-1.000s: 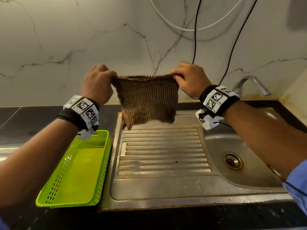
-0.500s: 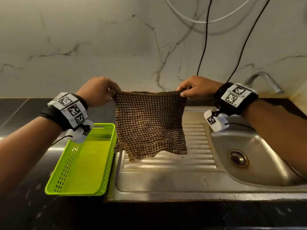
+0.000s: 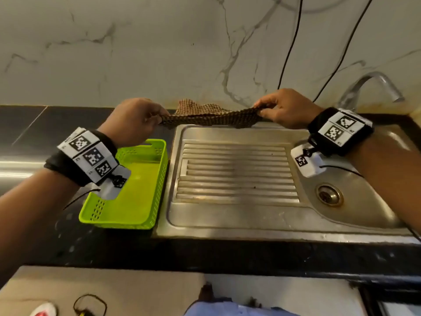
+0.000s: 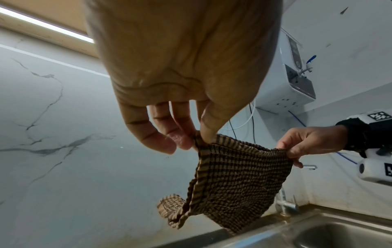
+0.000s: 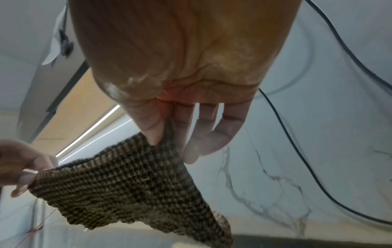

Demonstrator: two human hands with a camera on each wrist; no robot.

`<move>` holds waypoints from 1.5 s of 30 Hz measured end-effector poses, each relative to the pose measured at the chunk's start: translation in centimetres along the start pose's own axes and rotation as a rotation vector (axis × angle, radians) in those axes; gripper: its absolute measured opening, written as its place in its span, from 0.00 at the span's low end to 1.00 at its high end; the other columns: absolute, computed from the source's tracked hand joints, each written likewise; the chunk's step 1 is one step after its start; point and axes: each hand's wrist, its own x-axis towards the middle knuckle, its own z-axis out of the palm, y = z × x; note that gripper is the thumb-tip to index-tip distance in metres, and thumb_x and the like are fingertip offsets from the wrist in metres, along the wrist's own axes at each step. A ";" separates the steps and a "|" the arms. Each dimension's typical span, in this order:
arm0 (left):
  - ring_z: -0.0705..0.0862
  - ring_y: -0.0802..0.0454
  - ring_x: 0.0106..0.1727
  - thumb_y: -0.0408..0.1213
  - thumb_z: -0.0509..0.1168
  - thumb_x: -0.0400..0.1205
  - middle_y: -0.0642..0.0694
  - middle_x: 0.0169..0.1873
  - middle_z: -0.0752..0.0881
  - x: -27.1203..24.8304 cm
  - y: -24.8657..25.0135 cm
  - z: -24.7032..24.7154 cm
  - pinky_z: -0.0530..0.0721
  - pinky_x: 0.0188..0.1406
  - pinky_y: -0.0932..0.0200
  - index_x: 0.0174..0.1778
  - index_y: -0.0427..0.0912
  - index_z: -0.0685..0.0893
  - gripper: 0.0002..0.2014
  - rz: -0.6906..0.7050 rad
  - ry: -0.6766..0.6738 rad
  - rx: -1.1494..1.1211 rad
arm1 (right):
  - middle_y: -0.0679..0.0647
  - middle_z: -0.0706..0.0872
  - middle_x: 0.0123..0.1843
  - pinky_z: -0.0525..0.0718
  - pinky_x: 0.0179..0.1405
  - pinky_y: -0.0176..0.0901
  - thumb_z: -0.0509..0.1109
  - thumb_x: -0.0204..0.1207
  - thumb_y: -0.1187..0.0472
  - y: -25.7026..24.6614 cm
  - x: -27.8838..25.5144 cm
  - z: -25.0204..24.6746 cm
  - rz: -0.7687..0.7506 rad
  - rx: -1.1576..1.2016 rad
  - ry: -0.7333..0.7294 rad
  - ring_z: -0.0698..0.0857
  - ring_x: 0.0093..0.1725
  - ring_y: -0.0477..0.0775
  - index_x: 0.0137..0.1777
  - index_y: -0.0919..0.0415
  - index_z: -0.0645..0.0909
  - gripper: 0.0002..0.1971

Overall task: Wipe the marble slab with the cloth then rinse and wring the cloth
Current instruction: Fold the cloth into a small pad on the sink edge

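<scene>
Marble wall [image 3: 136, 53] is seen behind one dark desk [image 3: 57, 119], largest of all that is shown. One steel sink unit [image 3: 227, 224] is set into the desk, with one ribbed drainboard [image 3: 234, 169], one basin [image 3: 364, 201], one drain [image 3: 329, 195] and one tap [image 3: 373, 85] at the back right. One lime-green perforated basket [image 3: 136, 190] is placed on the desk just beside the sink's left edge. Two black cables [image 3: 293, 42] are hung down the wall. One brown checked cloth [image 3: 211, 116] is held above the back edge of the drainboard, stretched between two hands: its left corner is pinched by the left hand [image 3: 134, 120] between thumb and fingers, its right corner by the right hand [image 3: 287, 108] in the same way. From the wrist views the cloth is seen hanging below the pinched edge. One marker band [image 3: 88, 156] is worn on each wrist.
</scene>
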 end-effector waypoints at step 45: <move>0.85 0.40 0.53 0.36 0.63 0.80 0.41 0.54 0.83 -12.4 6.5 15.6 0.83 0.44 0.49 0.60 0.42 0.77 0.13 -0.498 -0.487 0.432 | 0.45 0.85 0.40 0.75 0.38 0.41 0.71 0.75 0.43 4.1 -9.4 20.9 0.285 -0.043 -0.101 0.83 0.42 0.50 0.45 0.49 0.88 0.11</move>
